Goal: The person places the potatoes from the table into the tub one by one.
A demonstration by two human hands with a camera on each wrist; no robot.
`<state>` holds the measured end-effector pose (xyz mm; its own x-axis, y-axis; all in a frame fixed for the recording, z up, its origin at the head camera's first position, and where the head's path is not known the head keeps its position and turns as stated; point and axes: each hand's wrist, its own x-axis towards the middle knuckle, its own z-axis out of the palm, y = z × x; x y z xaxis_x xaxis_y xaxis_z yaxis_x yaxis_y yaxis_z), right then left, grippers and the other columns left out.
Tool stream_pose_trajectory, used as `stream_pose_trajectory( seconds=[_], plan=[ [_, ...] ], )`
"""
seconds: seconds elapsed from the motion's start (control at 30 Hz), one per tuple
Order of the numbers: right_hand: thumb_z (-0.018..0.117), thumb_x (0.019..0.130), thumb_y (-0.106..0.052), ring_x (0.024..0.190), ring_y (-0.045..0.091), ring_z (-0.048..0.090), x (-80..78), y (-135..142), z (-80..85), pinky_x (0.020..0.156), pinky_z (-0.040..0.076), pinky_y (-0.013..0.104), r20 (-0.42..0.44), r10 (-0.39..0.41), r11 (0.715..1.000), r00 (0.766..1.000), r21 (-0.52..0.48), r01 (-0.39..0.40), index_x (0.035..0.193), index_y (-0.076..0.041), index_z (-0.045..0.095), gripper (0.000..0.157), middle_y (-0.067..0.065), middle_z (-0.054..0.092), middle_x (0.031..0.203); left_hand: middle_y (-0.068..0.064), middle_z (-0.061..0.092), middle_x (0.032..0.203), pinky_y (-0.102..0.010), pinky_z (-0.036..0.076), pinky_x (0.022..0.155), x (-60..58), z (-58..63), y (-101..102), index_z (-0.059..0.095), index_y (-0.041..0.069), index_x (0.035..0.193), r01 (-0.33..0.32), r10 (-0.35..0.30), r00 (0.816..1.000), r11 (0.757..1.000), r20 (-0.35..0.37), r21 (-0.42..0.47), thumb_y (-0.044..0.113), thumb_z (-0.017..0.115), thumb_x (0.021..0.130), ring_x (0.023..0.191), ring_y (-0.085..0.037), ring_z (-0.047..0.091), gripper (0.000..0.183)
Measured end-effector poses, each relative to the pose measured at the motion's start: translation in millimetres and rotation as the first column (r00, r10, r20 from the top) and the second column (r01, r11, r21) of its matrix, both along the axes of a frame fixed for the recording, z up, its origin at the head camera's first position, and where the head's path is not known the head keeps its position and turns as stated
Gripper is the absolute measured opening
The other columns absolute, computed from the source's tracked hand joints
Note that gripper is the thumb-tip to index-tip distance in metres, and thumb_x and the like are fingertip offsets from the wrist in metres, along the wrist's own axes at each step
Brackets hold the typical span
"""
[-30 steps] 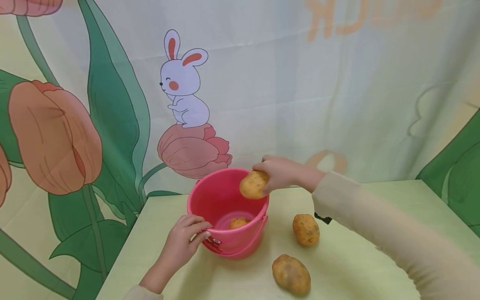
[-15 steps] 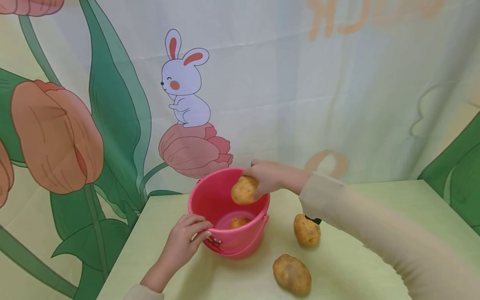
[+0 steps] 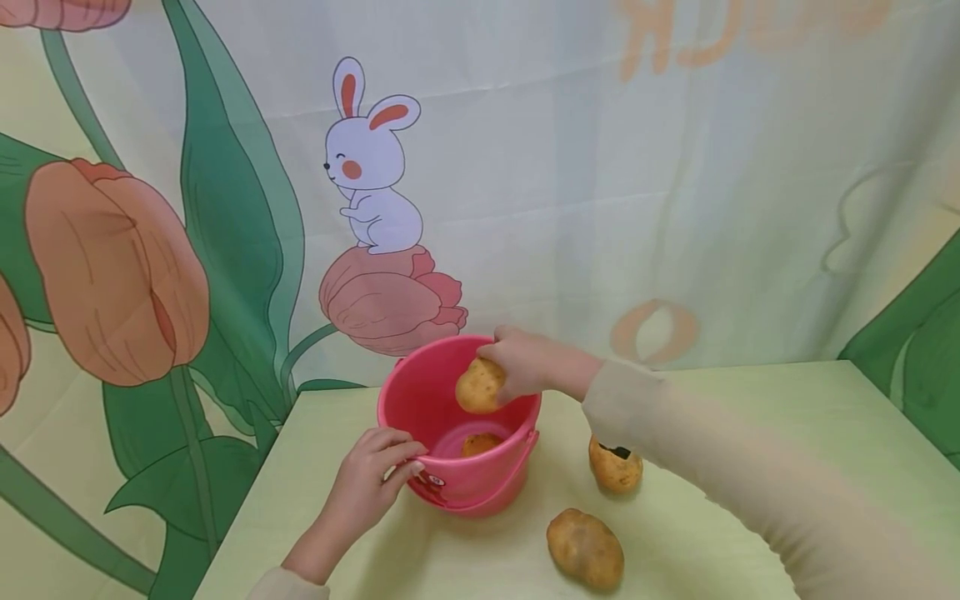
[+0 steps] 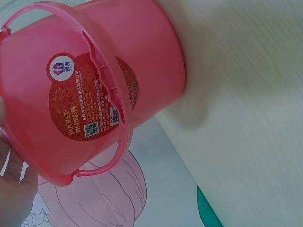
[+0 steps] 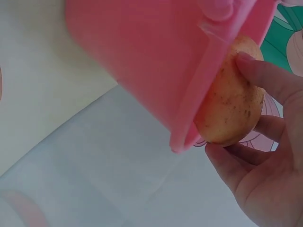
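A pink plastic bucket [image 3: 480, 483] stands on the table, its handle hanging down at the front. My left hand [image 3: 375, 467] grips the bucket's near left rim between fingers and thumb. In the right wrist view, my right hand [image 5: 270, 156] holds a potato [image 5: 232, 99] with thumb and fingers around it, right at the rim. The head view has this potato within the bucket's mouth, above another potato [image 3: 480, 444] lying on the bottom. The left wrist view shows the bucket's red label [image 4: 75, 104] and handle [image 4: 120, 90].
Two more potatoes lie on the pale green table [image 3: 315, 492]: one potato [image 3: 585, 548] near the front, and another potato [image 3: 617, 473] right of the bucket, partly behind my right sleeve [image 3: 697, 433]. A printed curtain [image 3: 540, 208] hangs behind the table.
My right hand has carried its potato left and slightly down, from over the bucket's right rim further into its mouth. The left hand keeps its hold on the rim.
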<state>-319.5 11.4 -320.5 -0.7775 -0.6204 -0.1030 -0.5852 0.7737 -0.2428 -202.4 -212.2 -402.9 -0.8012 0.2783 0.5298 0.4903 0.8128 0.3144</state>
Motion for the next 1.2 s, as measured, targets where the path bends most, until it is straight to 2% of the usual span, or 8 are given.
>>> stream_pose_trajectory(
  seconds=[0.4,0.77,0.97,1.2],
  plan=[
    [0.076,0.068,-0.028,0.109,0.019,0.043,-7.2,-3,-23.3,0.077,0.051,0.030,0.029,-0.022,1.000,0.999,0.010,0.022,0.129,-0.013,0.046,0.070,0.007,0.045,0.124,0.007,0.061,0.089,-0.024,0.052,0.071,-1.4,-2.1,1,0.070,0.017,0.090,0.022,-0.022,0.999,1.000,-0.031,0.007,0.016,0.074,0.069,0.089,-0.008,0.050,0.021],
    [0.077,0.067,-0.029,0.110,0.021,0.043,-13.5,-6,-31.0,0.077,0.051,0.032,0.034,-0.040,0.999,0.999,-0.023,0.041,0.128,-0.014,0.046,0.070,0.007,0.045,0.125,0.007,0.061,0.090,-0.024,0.052,0.071,-0.2,-0.6,0,0.070,0.018,0.090,0.006,-0.006,1.000,1.000,-0.008,0.011,0.016,0.073,0.070,0.089,-0.008,0.050,0.021],
    [0.076,0.067,-0.030,0.108,0.020,0.044,-14.6,-12,-33.5,0.077,0.051,0.032,0.006,-0.063,0.997,0.998,-0.048,0.063,0.127,-0.013,0.047,0.069,0.007,0.048,0.122,0.007,0.061,0.090,-0.023,0.052,0.071,0.5,0.6,0,0.070,0.017,0.090,-0.001,0.001,1.000,1.000,0.004,0.013,0.016,0.073,0.070,0.090,-0.008,0.050,0.021],
    [0.077,0.065,-0.033,0.107,0.020,0.045,-15.8,-20,-39.8,0.076,0.052,0.033,-0.071,-0.102,0.993,0.992,-0.064,0.097,0.125,-0.012,0.048,0.070,0.008,0.049,0.120,0.007,0.060,0.089,-0.024,0.052,0.071,0.9,1.4,0,0.070,0.016,0.090,0.001,-0.001,1.000,1.000,0.003,0.013,0.016,0.073,0.070,0.090,-0.008,0.050,0.020]
  ],
)
